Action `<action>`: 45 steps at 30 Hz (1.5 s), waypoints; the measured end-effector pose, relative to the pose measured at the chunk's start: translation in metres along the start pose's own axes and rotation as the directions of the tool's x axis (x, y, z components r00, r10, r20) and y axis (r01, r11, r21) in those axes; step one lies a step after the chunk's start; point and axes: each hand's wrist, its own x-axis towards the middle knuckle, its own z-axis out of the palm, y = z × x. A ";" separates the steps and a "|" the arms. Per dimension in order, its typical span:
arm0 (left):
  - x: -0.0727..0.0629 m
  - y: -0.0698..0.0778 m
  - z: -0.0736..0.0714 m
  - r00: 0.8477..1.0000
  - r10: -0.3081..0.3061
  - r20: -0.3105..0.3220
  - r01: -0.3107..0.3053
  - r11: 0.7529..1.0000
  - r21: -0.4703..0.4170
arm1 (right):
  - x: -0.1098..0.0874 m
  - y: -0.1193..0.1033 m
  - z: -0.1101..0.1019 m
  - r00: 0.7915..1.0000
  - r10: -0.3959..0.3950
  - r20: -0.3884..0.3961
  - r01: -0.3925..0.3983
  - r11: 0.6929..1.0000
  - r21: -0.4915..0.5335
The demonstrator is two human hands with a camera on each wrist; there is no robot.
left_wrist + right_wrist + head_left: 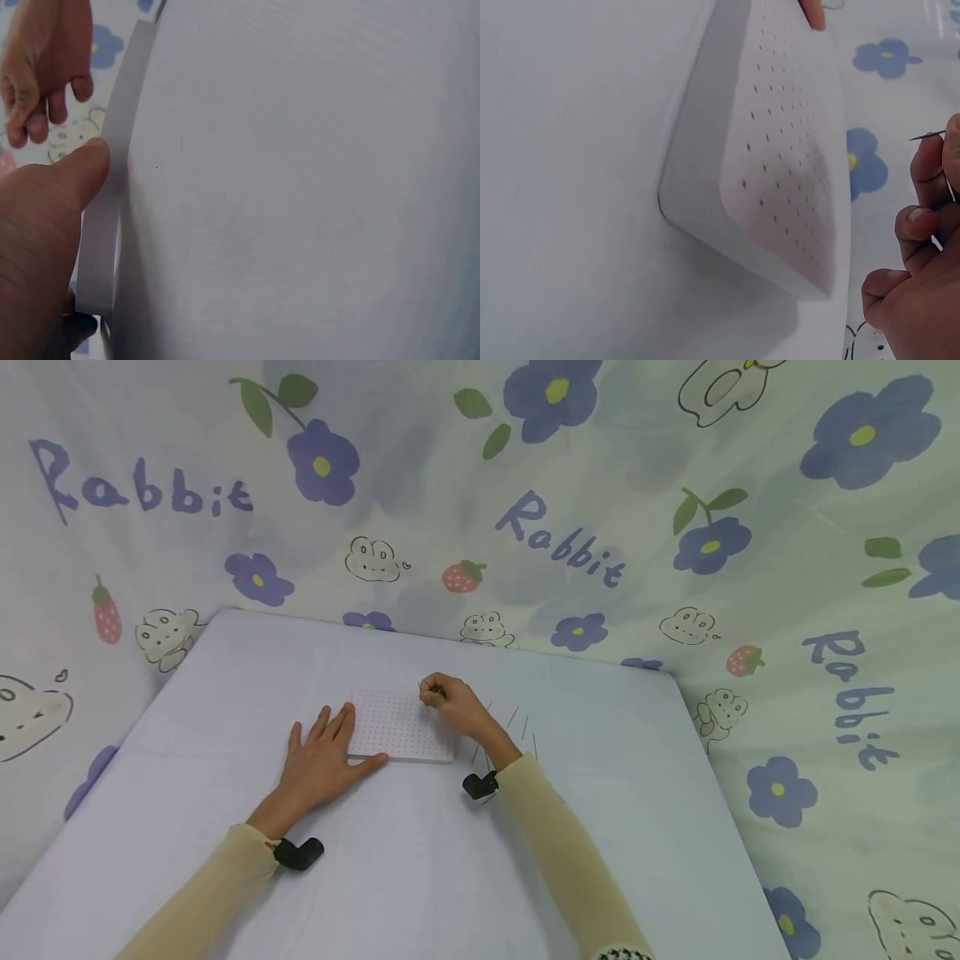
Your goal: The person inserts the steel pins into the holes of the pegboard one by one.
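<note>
A white board (397, 727) with rows of small holes across its pinkish top lies on the table. My left hand (318, 764) rests spread at its left side, fingers along that edge and thumb on the near edge. In the left wrist view the thumb (90, 169) presses against the board's pale side wall (112, 187). Over the far right corner of the board, my right hand (456, 703) pinches a thin dark needle-like rod (926, 136) between thumb and index finger. The rod's tip sticks out past the fingertips, above the holed surface.
Several thin dark rods (526, 727) lie loose on the white table (615, 827) to the right of the board, some partly behind the right wrist. A cloth (420, 468) printed with flowers and rabbits hangs behind the table. Small black cameras (298, 854) sit on both wrists.
</note>
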 end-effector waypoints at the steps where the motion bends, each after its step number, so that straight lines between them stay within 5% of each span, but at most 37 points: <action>1: 0.000 0.000 0.000 1.000 0.000 0.000 0.000 1.000 0.000 | 0.001 0.000 0.002 1.000 0.004 -0.001 -0.004 1.000 -0.002; 18: -0.001 0.001 0.000 1.000 -0.014 0.002 0.014 1.000 0.011 | 0.010 0.003 0.037 0.999 -0.010 -0.049 0.006 0.996 -0.087; 45: 0.002 0.007 0.000 1.000 -0.007 -0.002 0.007 1.000 0.022 | 0.006 0.008 0.040 0.997 -0.055 -0.049 0.035 0.939 -0.342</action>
